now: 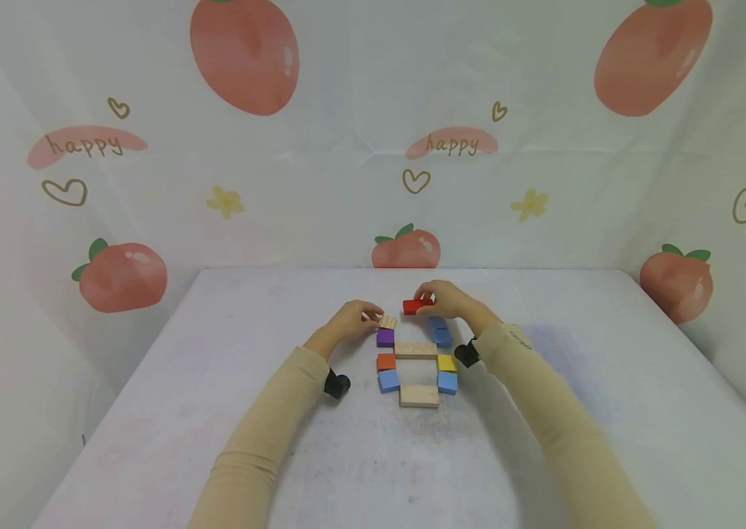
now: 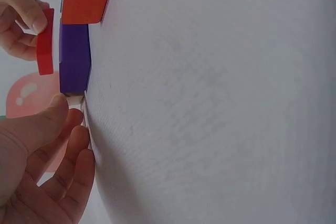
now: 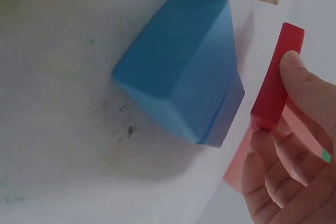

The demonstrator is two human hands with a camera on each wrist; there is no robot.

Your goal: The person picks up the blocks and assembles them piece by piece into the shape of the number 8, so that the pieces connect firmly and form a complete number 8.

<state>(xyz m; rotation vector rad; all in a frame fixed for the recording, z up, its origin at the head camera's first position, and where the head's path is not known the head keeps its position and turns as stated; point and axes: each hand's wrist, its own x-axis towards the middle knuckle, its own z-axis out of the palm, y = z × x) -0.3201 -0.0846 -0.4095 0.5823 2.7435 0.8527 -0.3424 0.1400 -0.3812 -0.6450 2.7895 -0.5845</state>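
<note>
My right hand (image 1: 447,300) pinches a red block (image 1: 409,307) at the far end of the block layout. In the right wrist view the red block (image 3: 274,85) sits between thumb and fingers, raised over the table. Thumb and fingertips of my left hand (image 1: 350,320) pinch a small plain wooden block (image 1: 389,322), right behind the purple block (image 1: 385,338). Its face is mostly hidden by the purple block (image 2: 74,59) in the left wrist view. Two blue blocks (image 1: 442,338) lie just below my right hand, one behind the other.
Nearer me, a long wooden block (image 1: 415,351) spans the middle. An orange block (image 1: 386,361) and a light blue block (image 1: 389,380) flank it left, a yellow block (image 1: 447,363) and another blue block (image 1: 447,382) right. A second wooden block (image 1: 420,397) lies at the front.
</note>
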